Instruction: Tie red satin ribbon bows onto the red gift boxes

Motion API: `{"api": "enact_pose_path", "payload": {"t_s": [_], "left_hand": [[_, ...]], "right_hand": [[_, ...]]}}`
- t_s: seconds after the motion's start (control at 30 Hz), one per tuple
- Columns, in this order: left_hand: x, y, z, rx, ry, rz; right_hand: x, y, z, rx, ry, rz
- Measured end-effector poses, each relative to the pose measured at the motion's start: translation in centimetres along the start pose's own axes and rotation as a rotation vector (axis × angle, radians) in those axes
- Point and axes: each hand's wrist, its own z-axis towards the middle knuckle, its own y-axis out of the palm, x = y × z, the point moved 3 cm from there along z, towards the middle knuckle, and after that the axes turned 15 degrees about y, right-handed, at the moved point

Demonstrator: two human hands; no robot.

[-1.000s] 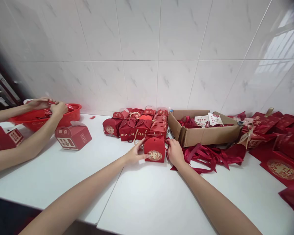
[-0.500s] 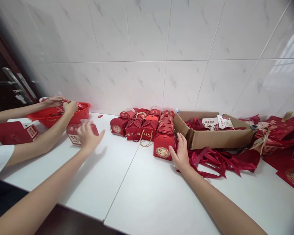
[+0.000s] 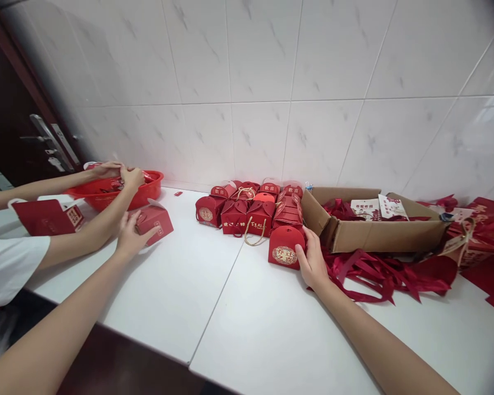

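My left hand [image 3: 130, 237] reaches far to the left and grips a red gift box [image 3: 155, 220] lying tilted on the white counter. My right hand [image 3: 312, 261] rests with curled fingers against the right side of a small red arch-topped box [image 3: 285, 248] with a gold emblem, standing upright on the counter. Just behind that box sits a cluster of several finished red gift boxes [image 3: 247, 209] with cord handles.
Another person's two hands [image 3: 121, 174] work in a red basin [image 3: 107, 192] at far left, near a flat red box [image 3: 49, 216]. An open cardboard carton [image 3: 370, 230] holds ribbons and cards. Dark red ribbons [image 3: 379, 274] and red bags [image 3: 486, 236] lie at right.
My left hand left the arch-topped box, swung left across the counter and took hold of the red gift box there. My right hand stayed beside the arch-topped box.
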Motion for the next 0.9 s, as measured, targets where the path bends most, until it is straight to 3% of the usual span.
{"api": "enact_pose_path", "payload": {"t_s": [0.1, 0.17, 0.23, 0.33, 0.47, 0.57, 0.63, 0.7, 0.8, 0.9], "left_hand": [[-0.1, 0.1, 0.0, -0.030, 0.049, -0.060], [1.3, 0.3, 0.1, -0.082, 0.119, -0.150], [4.1, 0.6, 0.3, -0.149, 0.205, -0.271], [9.9, 1.7, 0.5, -0.227, 0.331, -0.446], [18.0, 6.1, -1.4, -0.469, 0.539, -0.701], [21.2, 10.5, -3.9, -0.533, 0.552, -0.726], [22.0, 12.6, -5.3, -0.516, 0.551, -0.738], [22.0, 13.6, -6.1, -0.473, 0.532, -0.784], [20.2, 13.1, -5.5, -0.298, 0.422, -0.831], [16.7, 12.0, -3.7, -0.038, 0.216, -0.703]], "right_hand": [[-0.1, 0.0, 0.0, -0.014, -0.002, -0.004], [-0.1, 0.0, 0.0, -0.020, 0.003, -0.009], [-0.1, 0.0, 0.1, -0.026, 0.005, -0.015], [-0.2, -0.1, 0.1, -0.031, 0.001, -0.024], [-0.3, -0.2, 0.1, -0.031, -0.006, -0.030], [-0.2, -0.2, 0.1, -0.025, -0.005, -0.027], [0.0, -0.3, 0.2, -0.009, 0.006, -0.021], [0.1, -0.3, 0.3, 0.007, 0.018, -0.017], [0.2, -0.4, 0.3, 0.009, 0.023, -0.018], [0.2, -0.3, 0.3, 0.000, 0.023, -0.013]]}}
